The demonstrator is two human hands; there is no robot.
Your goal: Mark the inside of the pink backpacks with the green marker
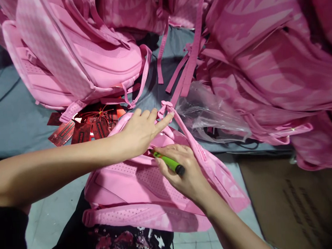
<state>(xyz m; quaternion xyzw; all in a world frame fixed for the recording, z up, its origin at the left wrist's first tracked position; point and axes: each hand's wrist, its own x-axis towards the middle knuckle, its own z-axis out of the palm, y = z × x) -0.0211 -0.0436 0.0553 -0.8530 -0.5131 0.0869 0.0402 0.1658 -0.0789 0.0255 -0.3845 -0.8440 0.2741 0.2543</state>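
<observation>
A pink backpack lies tilted across my lap, its perforated back panel and straps facing me. My left hand grips its upper edge, with several fingers bent over the fabric and one digit stretched toward the strap loop at the top. In my right hand is a green marker with a black end, held between thumb and fingers. Its tip points at the backpack just below my left hand; whether it touches the fabric I cannot tell.
Another pink backpack with red hang tags stands on the grey-covered table. More pink backpacks are piled at the right, beside a clear plastic bag. A cardboard box sits on the floor at lower right.
</observation>
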